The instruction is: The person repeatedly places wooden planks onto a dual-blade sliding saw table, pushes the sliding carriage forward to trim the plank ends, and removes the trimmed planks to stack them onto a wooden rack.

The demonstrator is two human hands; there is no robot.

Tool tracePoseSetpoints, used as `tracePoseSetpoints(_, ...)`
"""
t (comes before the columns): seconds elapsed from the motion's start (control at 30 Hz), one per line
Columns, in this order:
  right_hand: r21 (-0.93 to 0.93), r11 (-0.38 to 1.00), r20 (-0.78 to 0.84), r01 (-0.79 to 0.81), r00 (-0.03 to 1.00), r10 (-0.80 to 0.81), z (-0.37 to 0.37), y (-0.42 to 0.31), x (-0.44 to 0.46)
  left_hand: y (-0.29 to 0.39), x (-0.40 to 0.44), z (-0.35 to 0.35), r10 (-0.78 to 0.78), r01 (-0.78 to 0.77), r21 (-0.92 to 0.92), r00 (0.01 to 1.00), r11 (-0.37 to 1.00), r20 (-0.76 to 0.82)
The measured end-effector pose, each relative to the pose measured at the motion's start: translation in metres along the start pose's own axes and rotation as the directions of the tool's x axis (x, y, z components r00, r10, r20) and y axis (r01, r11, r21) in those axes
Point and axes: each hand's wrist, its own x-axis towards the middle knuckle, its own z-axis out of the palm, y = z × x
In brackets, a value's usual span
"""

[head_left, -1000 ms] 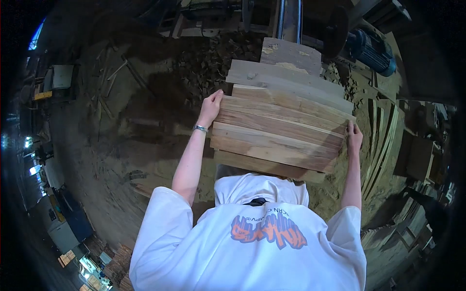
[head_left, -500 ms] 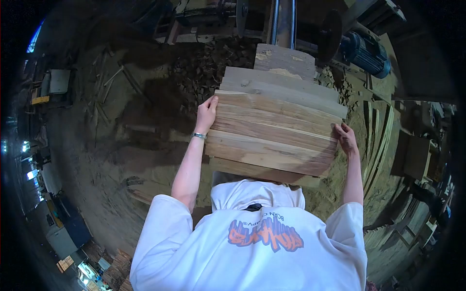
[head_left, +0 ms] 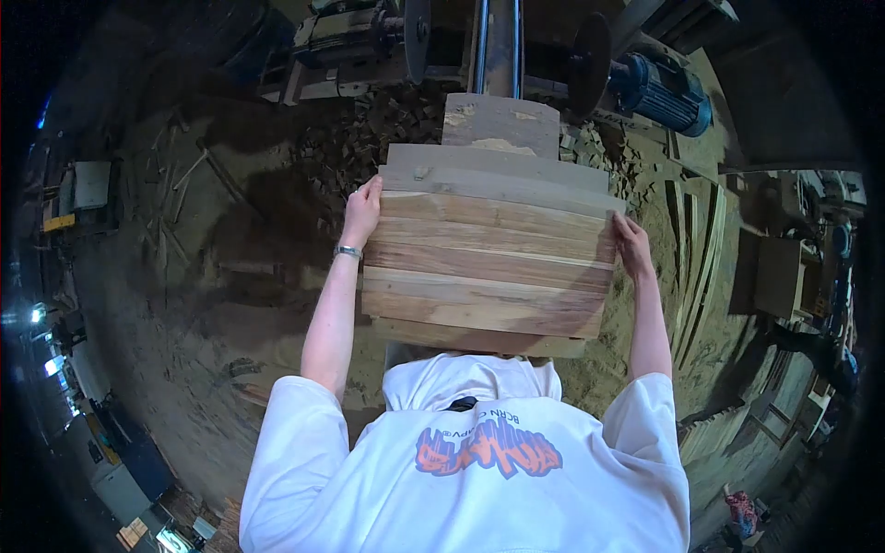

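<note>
Several wooden boards (head_left: 489, 267) lie side by side across a support in front of my body. At their left ends, my left hand (head_left: 364, 210) has its fingers closed near the upper boards' edge. My right hand (head_left: 631, 241) is at the opposite ends, thumb and fingers together on the edge of the upper boards. Beyond the light boards lies a greyer board (head_left: 498, 175) with a knot near its left end. A pale wooden panel (head_left: 502, 122) with chipped patches sits farther away, at the foot of two metal rails (head_left: 518, 55).
A blue motor (head_left: 660, 94) with a round blade (head_left: 590, 64) stands at the upper right, another motor (head_left: 346, 39) and blade at the upper left. Offcuts (head_left: 355, 138) are heaped on the floor. Long strips (head_left: 696, 267) lie at the right. A person (head_left: 816, 355) is at the far right.
Both hands have shifted from the light boards up toward the greyer board's ends. The view has swung so that the boards appear lower and farther left.
</note>
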Motion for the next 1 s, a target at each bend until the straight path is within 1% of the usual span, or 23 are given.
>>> tracePoseSetpoints(0.1, -0.126, 0.992, 0.060, -0.019, 0.998, 0.026, 0.001, -0.007, 0.001, -0.007, 0.002, -0.003, -0.076, 0.077, -0.064, 0.997, 0.995, 0.021)
tracePoseSetpoints(0.2, -0.187, 0.982, 0.087, -0.036, 0.995, 0.053, -0.001, -0.011, 0.001, -0.009, 0.003, -0.003, -0.097, 0.101, -0.133, 0.995, 0.986, 0.037)
tracePoseSetpoints(0.3, -0.195, 0.981, 0.106, 0.004, 0.994, 0.017, 0.002, -0.013, -0.001, -0.008, 0.004, -0.003, -0.107, 0.113, -0.274, 0.994, 0.955, 0.035)
tracePoseSetpoints(0.4, -0.265, 0.963, 0.066, -0.051, 0.995, 0.071, 0.001, -0.019, -0.002, -0.004, 0.003, -0.008, -0.123, 0.143, -0.345, 0.989, 0.928, 0.080)
tracePoseSetpoints(0.43, -0.214, 0.974, 0.074, -0.069, 0.993, 0.087, 0.003, -0.020, -0.004, -0.005, 0.004, -0.010, -0.142, 0.174, -0.391, 0.984, 0.904, 0.111)
tracePoseSetpoints(0.5, -0.110, 0.989, 0.081, -0.100, 0.991, 0.109, 0.010, -0.023, -0.005, -0.001, 0.006, -0.015, -0.170, 0.214, -0.388, 0.975, 0.896, 0.145)
tracePoseSetpoints(0.53, -0.080, 0.987, 0.107, -0.137, 0.984, 0.145, 0.012, -0.023, -0.003, 0.001, 0.005, -0.017, -0.180, 0.234, -0.388, 0.969, 0.892, 0.170)
tracePoseSetpoints(0.57, -0.047, 0.984, 0.117, -0.170, 0.978, 0.174, 0.008, -0.022, -0.003, 0.005, 0.005, -0.018, -0.199, 0.263, -0.437, 0.962, 0.860, 0.188)
tracePoseSetpoints(0.6, -0.054, 0.981, 0.117, -0.185, 0.975, 0.190, 0.009, -0.019, -0.005, 0.005, 0.005, -0.019, -0.209, 0.293, -0.486, 0.953, 0.824, 0.221)
tracePoseSetpoints(0.63, 0.009, 0.980, 0.205, -0.196, 0.960, 0.190, 0.005, -0.008, -0.001, -0.006, 0.009, -0.024, -0.225, 0.356, -0.470, 0.923, 0.808, 0.313)
tracePoseSetpoints(0.67, -0.052, 0.967, 0.253, -0.250, 0.933, 0.255, 0.002, -0.009, -0.010, -0.051, 0.017, -0.032, 0.248, -0.293, 0.135, 0.928, 0.947, 0.277)
tracePoseSetpoints(0.7, -0.089, 0.971, 0.264, -0.221, 0.935, 0.237, 0.001, 0.001, -0.017, -0.049, 0.007, -0.036, 0.231, -0.281, 0.123, 0.920, 0.952, 0.316)
tracePoseSetpoints(0.73, -0.082, 0.980, 0.254, -0.181, 0.947, 0.196, 0.003, -0.002, -0.038, -0.045, -0.003, -0.040, 0.213, -0.267, 0.112, 0.910, 0.957, 0.355)
tracePoseSetpoints(0.77, -0.116, 0.978, 0.272, -0.174, 0.941, 0.200, 0.003, -0.004, -0.059, -0.057, -0.015, -0.044, 0.246, -0.314, 0.143, 0.900, 0.939, 0.361)
tracePoseSetpoints(0.8, -0.183, 0.966, 0.205, -0.183, 0.954, 0.220, 0.000, 0.010, -0.067, -0.067, -0.027, -0.050, 0.278, -0.359, 0.174, 0.888, 0.917, 0.367)
tracePoseSetpoints(0.83, -0.228, 0.950, 0.061, -0.212, 0.971, 0.232, -0.006, 0.044, -0.066, -0.077, -0.041, -0.057, 0.310, -0.403, 0.204, 0.875, 0.892, 0.372)
tracePoseSetpoints(0.87, -0.117, 0.968, 0.155, -0.223, 0.958, 0.240, -0.008, 0.051, -0.079, -0.075, -0.057, -0.057, 0.103, -0.091, -0.050, 0.928, 0.995, 0.358)
tracePoseSetpoints(0.9, -0.066, 0.965, 0.204, -0.253, 0.943, 0.261, -0.002, 0.049, -0.094, -0.073, -0.074, -0.057, -0.109, 0.218, -0.317, 0.939, 0.923, 0.327)
tracePoseSetpoints(0.93, -0.100, 0.958, 0.172, -0.270, 0.943, 0.284, -0.004, 0.050, -0.108, -0.059, -0.090, -0.063, -0.276, 0.384, -0.333, 0.903, 0.861, 0.329)
tracePoseSetpoints(1.0, -0.143, 0.944, 0.140, -0.298, 0.938, 0.317, -0.011, 0.087, -0.115, -0.103, -0.110, -0.073, -0.102, 0.235, -0.305, 0.913, 0.923, 0.395)
